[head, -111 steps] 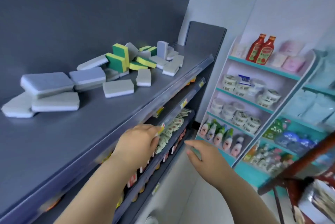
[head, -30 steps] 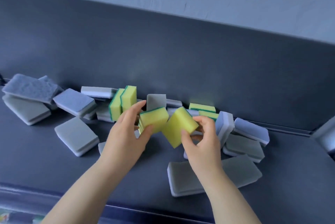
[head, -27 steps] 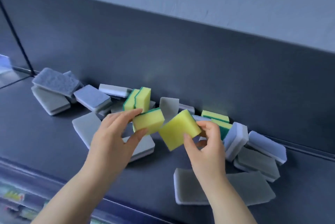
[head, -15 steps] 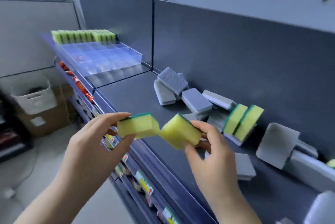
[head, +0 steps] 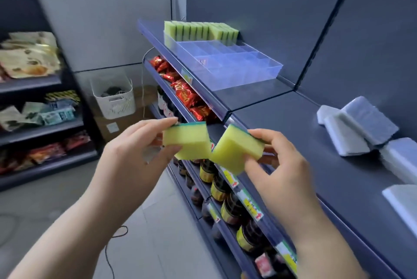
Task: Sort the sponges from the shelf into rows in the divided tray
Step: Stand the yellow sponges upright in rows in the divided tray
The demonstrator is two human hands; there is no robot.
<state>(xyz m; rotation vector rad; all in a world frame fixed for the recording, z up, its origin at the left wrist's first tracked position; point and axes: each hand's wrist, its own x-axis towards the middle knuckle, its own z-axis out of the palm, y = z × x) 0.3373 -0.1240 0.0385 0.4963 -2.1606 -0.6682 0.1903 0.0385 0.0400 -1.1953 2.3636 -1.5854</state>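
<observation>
My left hand (head: 130, 157) grips a yellow sponge with a green back (head: 188, 141), held in front of the shelf edge. My right hand (head: 282, 170) pinches a second yellow-green sponge (head: 237, 151), tilted, its corner almost touching the first. Farther along the top shelf stands the clear divided tray (head: 239, 66). A row of yellow-green sponges (head: 199, 30) fills its far row on edge; the nearer compartments hold nothing. Grey sponges (head: 358, 125) lie on the dark shelf (head: 300, 143) at the right.
Below the top shelf run lower shelves with red snack packets (head: 187, 96) and dark bottles (head: 228, 195). A white basket (head: 114, 97) stands on a cardboard box on the floor. Another rack of packaged goods (head: 33, 107) stands at the left. A cable lies on the floor.
I have lifted two yellow sponges from the pile and turned left. The tray has come nearer and towards the middle of the view, and the grey sponges have slid to the right edge.
</observation>
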